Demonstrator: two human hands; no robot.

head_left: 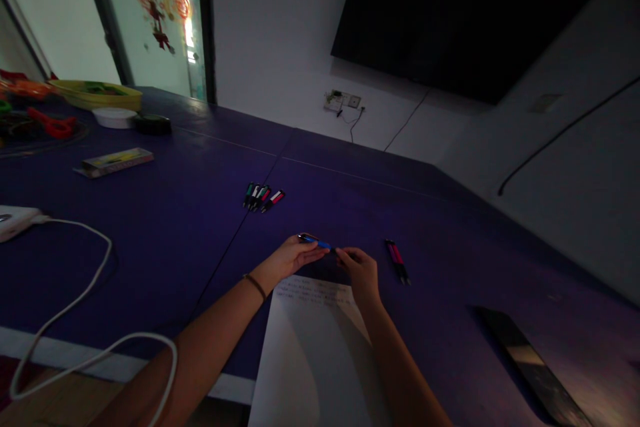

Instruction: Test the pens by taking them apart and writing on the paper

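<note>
A blue pen (316, 241) is held level between my two hands, just beyond the top edge of a sheet of paper (310, 353). My left hand (295, 255) is closed around the barrel of the pen. At the pen's dark tip end, the fingers of my right hand (359, 268) pinch together. Lines of handwriting run across the top of the paper, and the rest of the visible sheet is blank. To the right of my right hand lie a couple of pink-and-black pens (397, 261). Several pens (261, 197) in mixed colours lie in a group farther back.
A black phone (530, 360) lies at the right. A white cable (107, 247) loops at the left beside my forearm. Farther left are a small clear box (117, 161), a white lid (115, 118), a yellow basket (95, 95) and orange-handled scissors (53, 125).
</note>
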